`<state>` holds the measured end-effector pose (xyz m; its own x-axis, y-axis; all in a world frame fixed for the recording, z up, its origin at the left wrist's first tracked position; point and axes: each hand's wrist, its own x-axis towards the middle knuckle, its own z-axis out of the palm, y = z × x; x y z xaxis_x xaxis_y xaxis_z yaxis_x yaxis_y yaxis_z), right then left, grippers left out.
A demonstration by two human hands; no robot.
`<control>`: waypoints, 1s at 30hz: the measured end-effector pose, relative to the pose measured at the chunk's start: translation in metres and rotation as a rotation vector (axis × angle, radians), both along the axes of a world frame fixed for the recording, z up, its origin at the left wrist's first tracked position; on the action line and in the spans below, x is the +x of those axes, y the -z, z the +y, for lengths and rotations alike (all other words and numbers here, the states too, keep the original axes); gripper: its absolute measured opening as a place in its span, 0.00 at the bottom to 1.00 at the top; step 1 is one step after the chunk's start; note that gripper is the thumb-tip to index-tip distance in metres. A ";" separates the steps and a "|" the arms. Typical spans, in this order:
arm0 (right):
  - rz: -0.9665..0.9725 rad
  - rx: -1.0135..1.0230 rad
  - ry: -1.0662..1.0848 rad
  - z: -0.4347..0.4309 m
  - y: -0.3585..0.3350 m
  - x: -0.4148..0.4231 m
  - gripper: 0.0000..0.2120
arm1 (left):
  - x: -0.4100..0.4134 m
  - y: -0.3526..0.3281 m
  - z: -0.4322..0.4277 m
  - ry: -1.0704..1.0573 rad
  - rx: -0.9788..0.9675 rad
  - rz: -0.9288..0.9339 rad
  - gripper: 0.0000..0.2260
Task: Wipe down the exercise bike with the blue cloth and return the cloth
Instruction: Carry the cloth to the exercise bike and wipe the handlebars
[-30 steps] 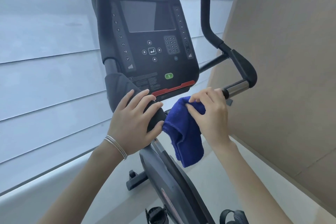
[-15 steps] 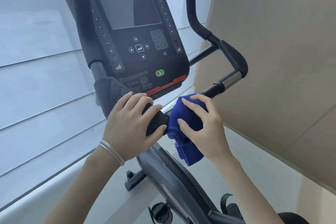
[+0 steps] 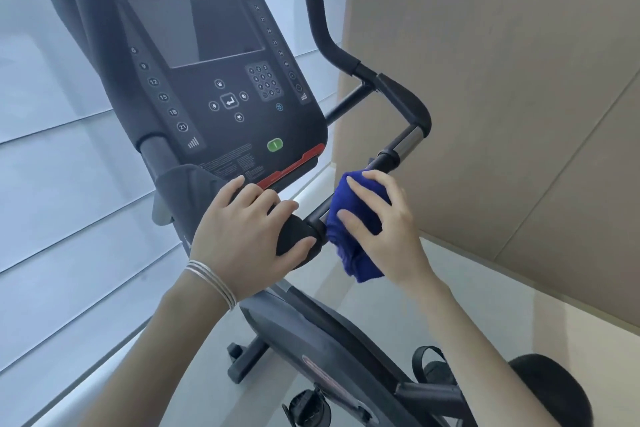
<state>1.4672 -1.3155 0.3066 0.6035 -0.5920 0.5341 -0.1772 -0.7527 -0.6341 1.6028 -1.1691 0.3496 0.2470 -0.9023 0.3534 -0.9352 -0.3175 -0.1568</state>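
Just below the console (image 3: pixel 207 62) of the black exercise bike (image 3: pixel 311 333), the right hand (image 3: pixel 384 229) clasps a bunched blue terry cloth (image 3: pixel 360 263) under curled fingers (image 3: pixel 367 184) against the handlebar tube (image 3: pixel 384 160). Beside it, the left hand (image 3: pixel 239 239) grips the padded black centre grip (image 3: pixel 294 232).

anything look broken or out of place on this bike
Nothing stands out. The console looks intact, the right hand holds the blue cloth round the handlebar, and the left hand grips the black pad beside it.
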 end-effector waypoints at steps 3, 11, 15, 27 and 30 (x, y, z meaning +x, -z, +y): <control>0.008 0.023 -0.069 0.019 0.012 0.001 0.25 | 0.001 0.000 -0.001 0.014 -0.002 -0.014 0.26; 0.011 0.085 0.008 -0.029 -0.001 0.004 0.18 | 0.001 0.000 0.000 0.012 0.015 -0.002 0.27; 0.007 0.074 0.021 -0.023 -0.006 0.000 0.17 | -0.001 -0.001 0.000 0.013 0.010 0.006 0.25; 0.049 0.000 -0.155 -0.032 -0.006 -0.006 0.21 | 0.000 0.003 -0.002 0.005 -0.028 -0.008 0.22; 0.081 -0.027 -0.127 -0.049 -0.011 -0.006 0.20 | 0.000 0.003 -0.002 0.006 -0.024 -0.011 0.23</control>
